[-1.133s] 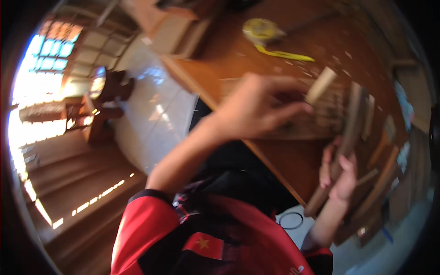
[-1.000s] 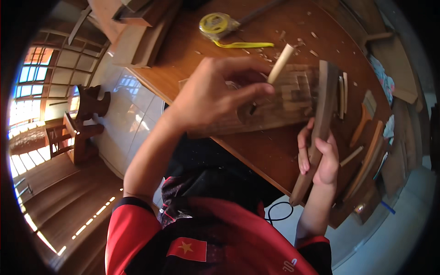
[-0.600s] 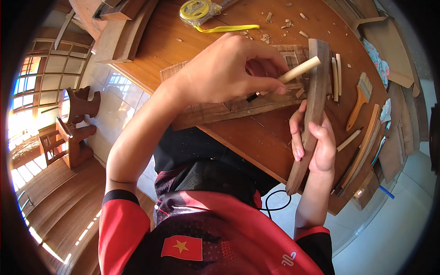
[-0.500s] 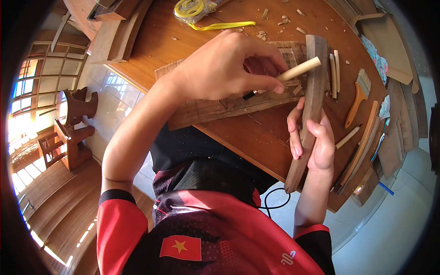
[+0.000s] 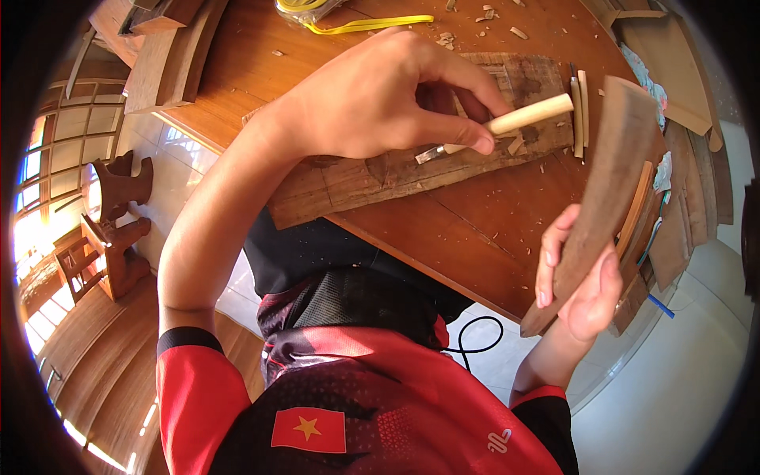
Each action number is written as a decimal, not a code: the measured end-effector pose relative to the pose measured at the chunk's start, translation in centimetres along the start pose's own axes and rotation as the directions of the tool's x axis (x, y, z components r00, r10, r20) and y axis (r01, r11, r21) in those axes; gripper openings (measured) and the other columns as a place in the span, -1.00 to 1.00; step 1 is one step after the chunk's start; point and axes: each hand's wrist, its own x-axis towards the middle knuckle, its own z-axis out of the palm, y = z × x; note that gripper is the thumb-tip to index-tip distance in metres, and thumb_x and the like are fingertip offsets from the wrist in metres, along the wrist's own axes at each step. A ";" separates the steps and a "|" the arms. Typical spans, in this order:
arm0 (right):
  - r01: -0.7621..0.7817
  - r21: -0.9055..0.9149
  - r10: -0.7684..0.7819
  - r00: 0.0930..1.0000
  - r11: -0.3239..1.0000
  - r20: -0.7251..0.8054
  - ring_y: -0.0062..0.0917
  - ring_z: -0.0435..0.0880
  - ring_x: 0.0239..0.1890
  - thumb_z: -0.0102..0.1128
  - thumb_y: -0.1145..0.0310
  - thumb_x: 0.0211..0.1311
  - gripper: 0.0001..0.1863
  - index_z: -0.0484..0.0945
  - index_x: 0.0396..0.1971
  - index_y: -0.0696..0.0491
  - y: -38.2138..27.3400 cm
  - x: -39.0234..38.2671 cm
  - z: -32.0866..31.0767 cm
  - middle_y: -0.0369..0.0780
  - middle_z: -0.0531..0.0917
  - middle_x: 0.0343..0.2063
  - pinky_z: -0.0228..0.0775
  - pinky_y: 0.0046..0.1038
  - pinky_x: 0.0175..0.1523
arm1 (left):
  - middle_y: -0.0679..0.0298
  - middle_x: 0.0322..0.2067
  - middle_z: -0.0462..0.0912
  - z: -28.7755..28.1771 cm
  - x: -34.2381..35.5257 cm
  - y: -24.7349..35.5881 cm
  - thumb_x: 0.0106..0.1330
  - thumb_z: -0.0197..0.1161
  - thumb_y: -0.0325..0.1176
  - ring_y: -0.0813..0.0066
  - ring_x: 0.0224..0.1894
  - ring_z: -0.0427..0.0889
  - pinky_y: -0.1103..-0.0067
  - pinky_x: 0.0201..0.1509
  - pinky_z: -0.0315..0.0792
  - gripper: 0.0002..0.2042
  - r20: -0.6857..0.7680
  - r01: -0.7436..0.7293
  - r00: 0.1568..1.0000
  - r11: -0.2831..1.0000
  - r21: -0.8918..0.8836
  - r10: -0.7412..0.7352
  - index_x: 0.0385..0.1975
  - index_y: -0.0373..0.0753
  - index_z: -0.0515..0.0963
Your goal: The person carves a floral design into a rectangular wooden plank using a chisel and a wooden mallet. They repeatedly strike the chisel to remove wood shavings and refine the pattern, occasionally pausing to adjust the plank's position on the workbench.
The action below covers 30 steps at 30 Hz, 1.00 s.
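Observation:
My left hand (image 5: 380,99) grips a chisel with a pale wooden handle (image 5: 529,115); its metal blade pokes out under my fingers over a worn wooden board (image 5: 380,174) lying on the brown table (image 5: 467,237). My right hand (image 5: 582,273) holds a long curved dark wooden piece (image 5: 606,178) upright near the table's front edge, fingers wrapped around its lower part.
A yellow tape measure (image 5: 332,16) lies at the table's far side among wood chips (image 5: 483,24). Thin wooden strips (image 5: 579,111) lie right of the board. More curved wood parts (image 5: 673,214) are stacked at the right. A black cord (image 5: 475,340) lies on the tiled floor.
My head has tilted down and closer. My left hand has brought the chisel over the board. My right hand has lifted the curved piece more upright and to the right.

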 end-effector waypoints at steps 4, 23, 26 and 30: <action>0.055 -0.135 -0.072 0.990 0.989 -0.124 -0.57 0.36 -0.79 -0.35 -0.05 0.62 -0.38 0.27 0.14 0.31 -0.6 -1.3 0.6 -0.14 0.44 -0.49 0.34 -0.56 -0.69 | 0.27 -0.36 0.77 0.2 0.1 -0.2 0.25 0.52 -0.36 0.64 -0.42 0.65 0.64 -0.37 0.49 -0.72 0.010 -0.032 0.999 0.999 -0.017 0.032 -0.08 -0.31 0.73; -0.130 -0.414 0.044 0.976 0.901 -0.213 -0.67 0.29 -0.80 -0.29 0.01 0.66 -0.44 0.37 0.14 0.28 -0.3 -0.8 2.1 -0.25 0.43 -0.56 0.15 -0.63 -0.74 | 0.25 -0.34 0.80 0.1 0.5 -0.1 0.24 0.53 -0.23 0.56 -0.33 0.70 0.59 -0.24 0.55 -0.68 0.058 -0.021 0.998 0.992 0.125 0.014 -0.11 -0.30 0.76; -0.105 -0.295 0.012 0.954 0.950 -0.301 -0.68 0.29 -0.80 -0.33 0.01 0.67 -0.42 0.36 0.15 0.28 -1.2 -1.0 1.5 -0.26 0.41 -0.58 0.19 -0.62 -0.74 | 0.21 -0.32 0.80 0.1 0.4 -0.9 0.25 0.53 -0.22 0.47 -0.29 0.73 0.56 -0.17 0.57 -0.68 0.047 -0.078 0.996 0.987 0.138 0.072 -0.11 -0.30 0.76; -0.123 -0.277 0.062 0.974 0.953 -0.220 -0.70 0.29 -0.80 -0.25 0.02 0.66 -0.47 0.43 0.06 0.25 -0.8 -0.2 1.8 -0.30 0.43 -0.59 0.18 -0.64 -0.71 | 0.13 -0.31 0.80 0.2 0.7 -1.6 0.24 0.51 -0.24 0.34 -0.26 0.75 0.51 -0.13 0.58 -0.69 0.056 -0.133 0.991 0.973 0.187 0.125 -0.14 -0.32 0.76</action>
